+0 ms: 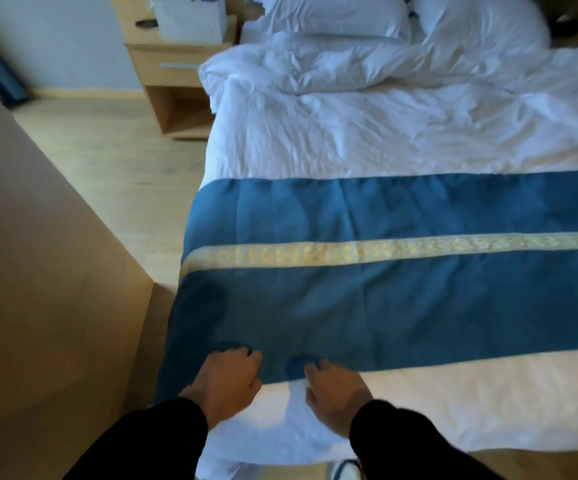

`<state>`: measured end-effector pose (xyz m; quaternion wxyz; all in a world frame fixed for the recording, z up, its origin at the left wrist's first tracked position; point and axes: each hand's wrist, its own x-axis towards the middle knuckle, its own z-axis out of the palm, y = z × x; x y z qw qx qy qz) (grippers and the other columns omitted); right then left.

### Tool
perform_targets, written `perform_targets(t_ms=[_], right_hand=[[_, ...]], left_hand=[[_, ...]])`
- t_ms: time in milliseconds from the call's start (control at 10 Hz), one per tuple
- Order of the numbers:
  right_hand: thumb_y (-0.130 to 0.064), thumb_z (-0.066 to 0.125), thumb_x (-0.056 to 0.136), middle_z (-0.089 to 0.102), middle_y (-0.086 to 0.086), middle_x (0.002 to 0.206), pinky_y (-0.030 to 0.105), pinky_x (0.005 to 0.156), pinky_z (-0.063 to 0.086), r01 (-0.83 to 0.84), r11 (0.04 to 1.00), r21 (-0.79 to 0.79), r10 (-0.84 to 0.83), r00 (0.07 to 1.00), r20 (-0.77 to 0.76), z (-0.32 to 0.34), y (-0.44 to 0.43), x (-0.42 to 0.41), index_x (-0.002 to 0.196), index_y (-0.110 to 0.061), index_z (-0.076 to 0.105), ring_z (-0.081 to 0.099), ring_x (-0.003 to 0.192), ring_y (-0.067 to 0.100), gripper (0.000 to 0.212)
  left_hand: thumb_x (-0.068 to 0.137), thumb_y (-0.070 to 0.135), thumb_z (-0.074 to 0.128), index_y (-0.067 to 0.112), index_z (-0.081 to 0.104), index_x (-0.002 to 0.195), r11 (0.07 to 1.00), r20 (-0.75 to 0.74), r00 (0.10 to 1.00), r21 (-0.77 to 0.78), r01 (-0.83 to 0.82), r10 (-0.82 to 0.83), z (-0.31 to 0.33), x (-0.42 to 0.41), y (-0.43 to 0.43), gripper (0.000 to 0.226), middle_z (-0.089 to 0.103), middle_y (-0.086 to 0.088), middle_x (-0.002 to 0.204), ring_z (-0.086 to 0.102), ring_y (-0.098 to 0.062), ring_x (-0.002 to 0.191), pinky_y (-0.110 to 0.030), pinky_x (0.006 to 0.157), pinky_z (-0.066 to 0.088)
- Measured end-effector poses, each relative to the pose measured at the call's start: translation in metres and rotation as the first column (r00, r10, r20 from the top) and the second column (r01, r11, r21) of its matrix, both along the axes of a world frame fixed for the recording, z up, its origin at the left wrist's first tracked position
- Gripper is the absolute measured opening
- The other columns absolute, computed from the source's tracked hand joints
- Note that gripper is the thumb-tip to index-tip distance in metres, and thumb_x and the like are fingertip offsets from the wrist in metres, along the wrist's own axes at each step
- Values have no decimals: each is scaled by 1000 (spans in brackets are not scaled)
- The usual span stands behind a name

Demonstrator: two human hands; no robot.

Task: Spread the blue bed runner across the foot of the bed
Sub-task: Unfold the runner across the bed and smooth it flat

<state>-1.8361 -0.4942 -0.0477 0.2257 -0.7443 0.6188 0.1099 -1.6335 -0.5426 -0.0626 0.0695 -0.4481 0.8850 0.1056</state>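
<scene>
Blue bed runner lay flat across foot of bed, gold band down middle, left end draped over side. Left hand curled round runner's near hem, gripping it. Right hand just beside, fingertips at same hem, but too blurry, couldn't tell if gripping. Rumpled white duvet beyond, nightstand by head.

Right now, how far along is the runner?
Mostly done: the blue bed runner lies flat across the bed, its gold band running straight. In hand: left hand and right hand grip its near edge by the left corner. Left: smoothing faint creases; the right end is out of view.
</scene>
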Motion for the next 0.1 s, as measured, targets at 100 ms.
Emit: perform_targets(t_ms=[100], right_hand=[[-57,40,85,46,10,132,35,97,38,162,962,219,-183,980,80,12,29,-30,137,-23,35,46,124,26,62]], left_hand=[[70,39,44,27,47,71,996,-104,992,62,-69,75,17,-8,14,12,55,8,61,58,-11,50,-24,38,34]])
